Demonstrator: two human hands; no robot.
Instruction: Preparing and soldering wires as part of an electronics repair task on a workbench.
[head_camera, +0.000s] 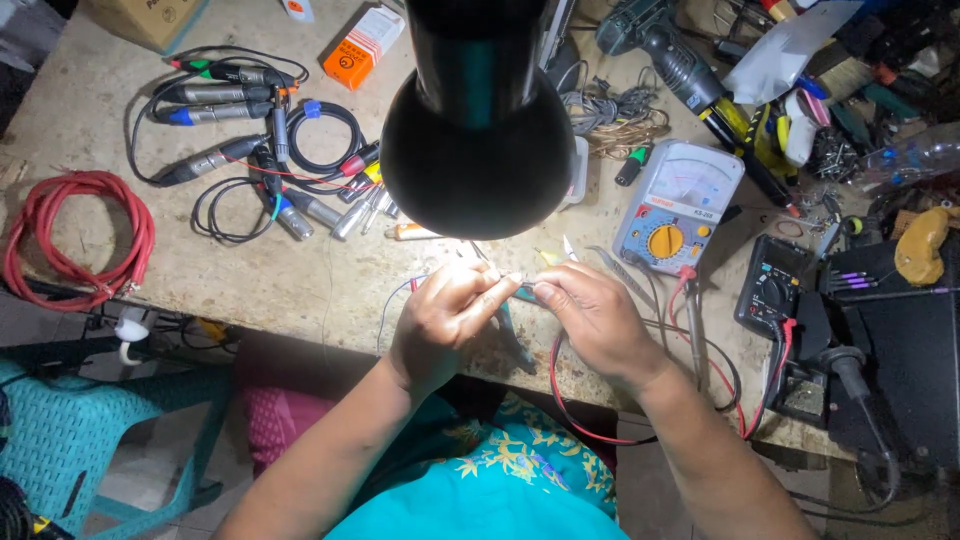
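Head view: my left hand (440, 320) and right hand (590, 315) meet under the lamp (478, 150) for light, fingertips pinched shut on a thin wire (520, 285) between them, tester (678, 205) just beyond my right.

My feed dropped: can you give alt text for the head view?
Both hands, left hand and right hand, pinch a thin wire under a black lamp at a cluttered bench, beside an analog meter.
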